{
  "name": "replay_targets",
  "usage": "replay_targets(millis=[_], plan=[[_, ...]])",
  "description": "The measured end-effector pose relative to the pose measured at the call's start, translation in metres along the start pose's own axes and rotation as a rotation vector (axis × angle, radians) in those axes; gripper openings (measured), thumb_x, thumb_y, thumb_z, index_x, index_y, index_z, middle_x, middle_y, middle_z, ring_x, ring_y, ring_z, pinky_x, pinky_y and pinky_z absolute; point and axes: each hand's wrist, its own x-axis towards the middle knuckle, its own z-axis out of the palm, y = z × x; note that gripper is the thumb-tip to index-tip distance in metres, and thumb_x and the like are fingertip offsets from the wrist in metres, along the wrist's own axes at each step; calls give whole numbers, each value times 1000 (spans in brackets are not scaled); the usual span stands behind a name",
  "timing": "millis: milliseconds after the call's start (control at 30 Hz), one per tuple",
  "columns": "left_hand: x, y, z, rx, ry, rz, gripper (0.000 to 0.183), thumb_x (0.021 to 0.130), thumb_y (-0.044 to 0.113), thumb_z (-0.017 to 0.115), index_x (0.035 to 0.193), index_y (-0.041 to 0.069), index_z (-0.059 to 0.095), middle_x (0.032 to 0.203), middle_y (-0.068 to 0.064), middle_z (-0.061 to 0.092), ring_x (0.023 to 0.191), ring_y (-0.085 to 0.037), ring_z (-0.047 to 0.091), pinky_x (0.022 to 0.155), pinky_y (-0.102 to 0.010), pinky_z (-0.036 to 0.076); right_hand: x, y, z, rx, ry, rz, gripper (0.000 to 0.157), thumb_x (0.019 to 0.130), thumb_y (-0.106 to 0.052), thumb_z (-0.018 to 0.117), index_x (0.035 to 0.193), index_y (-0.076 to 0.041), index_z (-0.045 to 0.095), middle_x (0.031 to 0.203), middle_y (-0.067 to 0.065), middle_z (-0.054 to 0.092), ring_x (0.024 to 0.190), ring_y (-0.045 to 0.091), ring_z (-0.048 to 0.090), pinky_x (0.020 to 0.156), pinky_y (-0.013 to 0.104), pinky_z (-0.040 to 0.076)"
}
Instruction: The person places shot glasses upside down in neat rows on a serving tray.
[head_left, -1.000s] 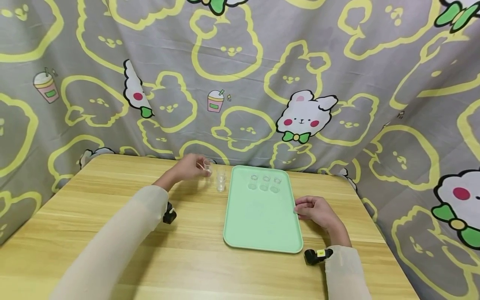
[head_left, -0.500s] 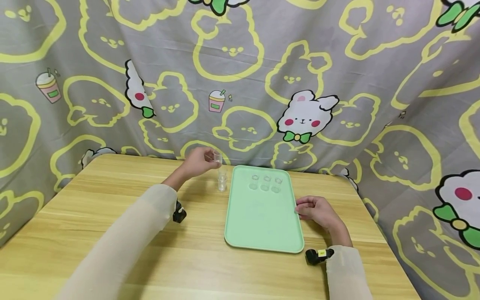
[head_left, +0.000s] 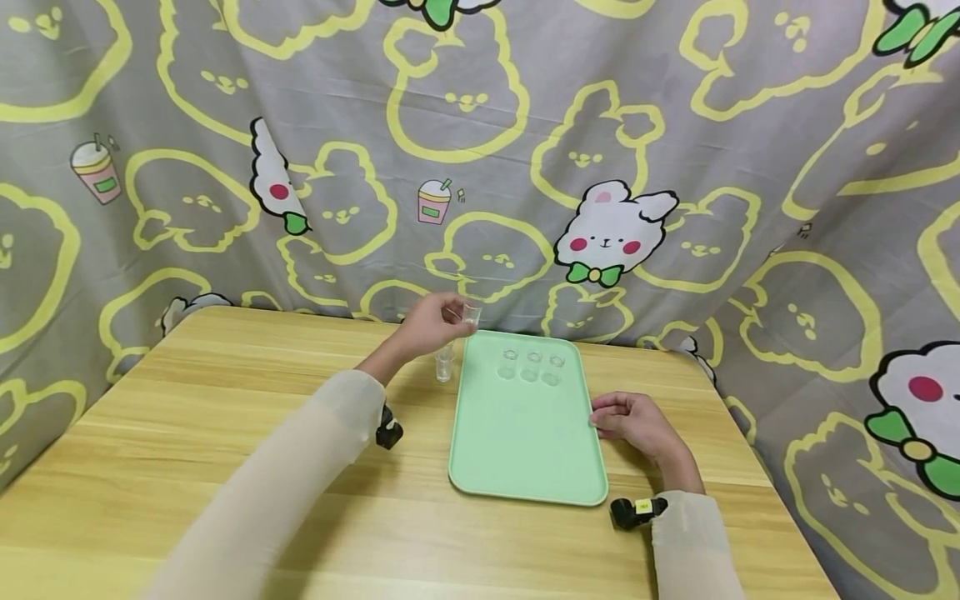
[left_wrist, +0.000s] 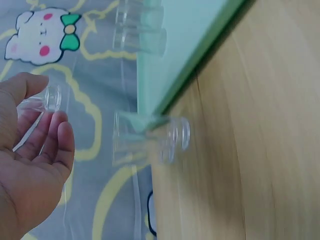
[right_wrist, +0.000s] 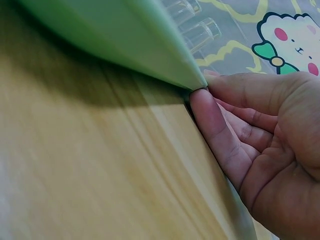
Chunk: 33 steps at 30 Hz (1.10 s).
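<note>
My left hand [head_left: 429, 325] pinches a small clear shot glass [head_left: 471, 313] between thumb and fingertips, raised over the tray's far left corner. In the left wrist view the base of that glass [left_wrist: 53, 98] sticks out past the fingers. The green tray [head_left: 525, 442] lies lengthwise on the table, with three upright shot glasses [head_left: 530, 367] in a row at its far end. My right hand [head_left: 637, 425] grips the tray's right rim; the right wrist view has thumb [right_wrist: 207, 112] and fingers meeting at the edge.
More clear shot glasses [head_left: 444, 365] stand close together on the wooden table [head_left: 360, 508], just left of the tray and below my left wrist. Behind the table's far edge hangs a grey curtain [head_left: 337, 125] with yellow cartoon outlines.
My left hand has carried the held shot glass rightward, past the standing glasses, to above the tray's corner. My right hand has stayed at the tray's rim.
</note>
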Motion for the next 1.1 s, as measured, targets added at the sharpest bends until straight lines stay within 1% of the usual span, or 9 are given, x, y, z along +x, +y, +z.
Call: replay_targets(millis=[167,300,400,600,700,867,1100], plan=[[4,8,15,-9,-23,29,41,91,22,78,127,4,67,111,-9,66,100,-23,64,87,-38,55,0,1,0,5,2,12,31,96,-3,69,121,14,61,96,10,70,87,16,69,78,31,61],[7,14,25,-36,-36,74,40,92,18,78,127,2,67,109,-10,66,98,-23,64,86,-36,55,0,0,1,15,9,25,31,96,-2,70,122,14,61,96,10,70,87,16,69,78,31,61],[8,18,33,-47,-43,93,39,92,17,78,126,1,68,107,-8,67,96,-21,64,84,-34,55,0,-1,1,14,11,28,31,96,-1,69,122,14,61,96,10,70,88,16,69,78,30,61],[10,25,48,-37,-62,110,38,93,19,77,127,5,70,109,-5,66,96,-18,65,83,-32,56,0,-1,1,10,9,28,32,96,-3,70,122,13,61,97,10,70,88,16,69,78,30,61],[12,29,54,-28,-70,118,37,93,19,77,127,7,71,108,-5,66,94,-18,65,81,-31,56,0,-1,1,12,9,31,32,96,-4,70,123,13,61,97,11,70,88,16,69,78,31,61],[12,36,64,-19,-78,121,36,92,19,77,127,10,71,105,-4,65,90,-17,65,76,-29,56,0,-1,1,9,8,30,32,97,-3,70,123,13,61,97,10,71,88,16,69,78,31,61],[13,45,75,-19,-102,150,38,93,20,78,129,10,72,107,-3,65,93,-14,67,75,-27,56,1,-1,1,6,5,29,31,97,-2,68,123,13,61,97,10,71,88,16,69,78,31,61]])
